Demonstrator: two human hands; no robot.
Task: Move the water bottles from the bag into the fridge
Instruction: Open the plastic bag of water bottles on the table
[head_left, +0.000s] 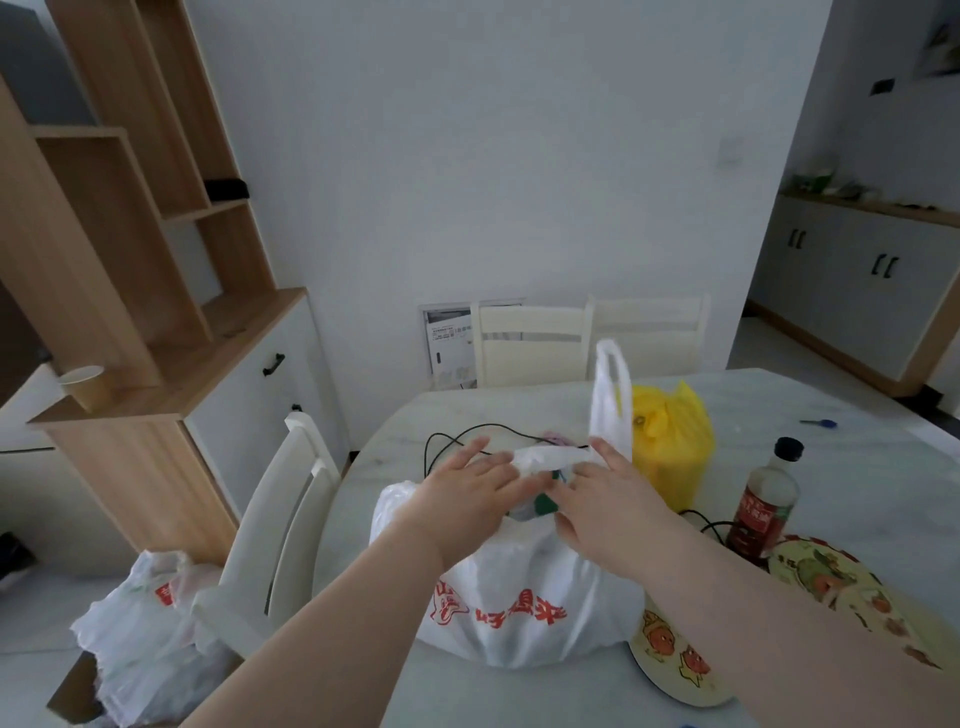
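- Left hand (467, 488): its grip is slack, with the fingers stretched out fairly straight and lying on the top of the white bag (519, 597); the fingertips touch a twisted handle (550, 457) that runs across between the two hands
- Right hand (608, 499): its grip is likewise loose, with flat fingers resting on the plastic at the bag's mouth and the thumb spread; neither hand curls round anything
- The white bag, printed in red, sits on the worktop (857, 467) near its front edge; its second handle (610, 395) stands upright just behind the right hand
- The water bottles are hidden inside the bag; only a green patch (545, 501) shows in the mouth
- Just behind it sits a yellow bag (670, 441); to the right stands a dark bottle (769, 504), beside a printed plate (831, 587); a black cable (467, 431) loops behind the hands
- Another white bag (145, 623) lies low at the left, beside a chair (280, 519)
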